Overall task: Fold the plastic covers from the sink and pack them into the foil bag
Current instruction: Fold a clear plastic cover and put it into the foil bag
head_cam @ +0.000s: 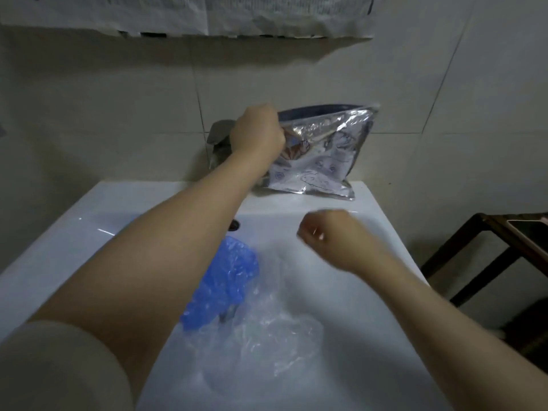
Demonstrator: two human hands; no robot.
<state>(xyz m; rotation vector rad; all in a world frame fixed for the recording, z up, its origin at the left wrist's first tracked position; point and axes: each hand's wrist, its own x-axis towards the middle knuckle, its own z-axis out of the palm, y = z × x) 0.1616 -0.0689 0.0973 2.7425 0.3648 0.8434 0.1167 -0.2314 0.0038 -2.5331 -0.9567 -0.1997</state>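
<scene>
The foil bag stands on the back ledge of the sink, just right of the tap and leaning toward the tiled wall, its mouth up and gaping. The left hand reaches across the basin with the arm almost straight and pinches the left corner of the bag's mouth, fingers curled over the rim, holding it open. The right hand hovers over the basin's far right part, knuckles up and fingers curled in a loose fist; it is blurred, and whether it holds anything cannot be told.

The covers lie loose in the basin, a crumpled clear sheet with a blue one beside it under the left forearm, both unfolded. They sit below and nearer the person than the right hand, while the bag's mouth is above and beyond it, so the right hand is between the two and plainly the one free to work. The likely next move is for it to drop back to the clear sheet, then lift it up and forward to the held-open mouth
</scene>
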